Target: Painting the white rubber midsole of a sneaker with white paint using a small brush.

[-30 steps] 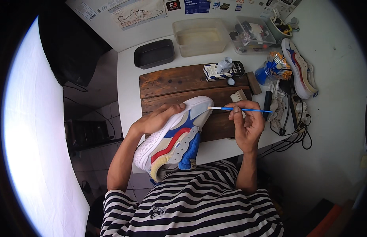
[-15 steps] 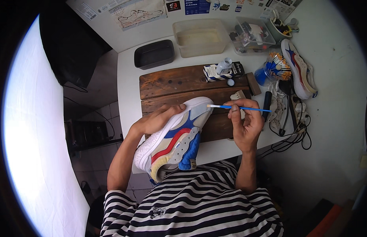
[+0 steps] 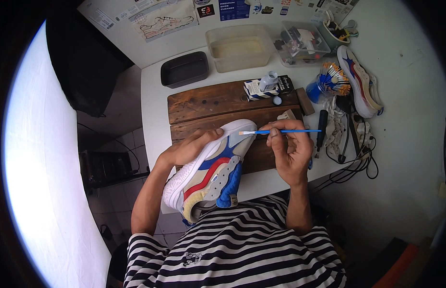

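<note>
My left hand [image 3: 191,146] is closed round the white sole of a multicoloured sneaker [image 3: 217,165], which is tilted with its toe pointing away from me. The shoe has blue, red, cream and grey panels and no laces. In my right hand [image 3: 292,153] is a thin blue paintbrush [image 3: 299,131], pinched between thumb and fingers. Its flat pale bristles lie over the light grey toe panel and appear to touch it. Beyond the toe, an uncapped small bottle [image 3: 269,80] stands by a patterned box [image 3: 261,90], with a round cap [image 3: 277,101] in front.
Under the shoe is a dark wooden board [image 3: 203,103] on a white table [image 3: 153,96]. Behind stand a black tray [image 3: 184,69], a clear tub [image 3: 239,48] and a filled plastic box [image 3: 303,45]. At right are a brush jar [image 3: 319,91], another sneaker [image 3: 359,84] and tangled cables [image 3: 359,165].
The brush has moved left with my right hand, from the toe's edge further onto the grey panel. My left hand and the sneaker stay nearly still; the view has shifted slightly.
</note>
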A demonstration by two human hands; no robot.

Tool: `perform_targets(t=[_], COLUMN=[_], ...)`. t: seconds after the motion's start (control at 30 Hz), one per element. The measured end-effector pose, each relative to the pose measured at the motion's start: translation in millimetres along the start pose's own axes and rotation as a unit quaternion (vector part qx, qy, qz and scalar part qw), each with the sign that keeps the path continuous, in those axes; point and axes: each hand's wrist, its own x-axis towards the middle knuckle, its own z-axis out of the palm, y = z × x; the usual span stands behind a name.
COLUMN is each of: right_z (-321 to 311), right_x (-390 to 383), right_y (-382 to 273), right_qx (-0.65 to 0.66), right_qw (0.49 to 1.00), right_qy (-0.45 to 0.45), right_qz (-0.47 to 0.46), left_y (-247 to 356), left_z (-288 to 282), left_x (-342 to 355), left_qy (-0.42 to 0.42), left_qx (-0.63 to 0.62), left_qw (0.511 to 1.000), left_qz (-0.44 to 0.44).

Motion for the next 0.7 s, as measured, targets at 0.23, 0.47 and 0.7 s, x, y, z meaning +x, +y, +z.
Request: perform_targets(t=[0.23, 0.47, 0.7], right_z=[-12, -13, -8], right_x=[6, 7, 7], right_y=[10, 21, 14], right_qx=[0.021, 0.015, 0.077], right_qw=[0.999, 0.999, 0.996], right_qy=[0.015, 0.024, 0.033], right_qz=[0.022, 0.031, 0.040], left_y=[2, -6, -6], left_z=[-4, -3, -3], left_x=[4, 8, 8], left_qy=[-0.053, -0.043, -0.057], left_qx=[0.067, 0.055, 0.048], left_qw=[0.996, 0.997, 0.997], left_qz=[0.006, -0.010, -0.025])
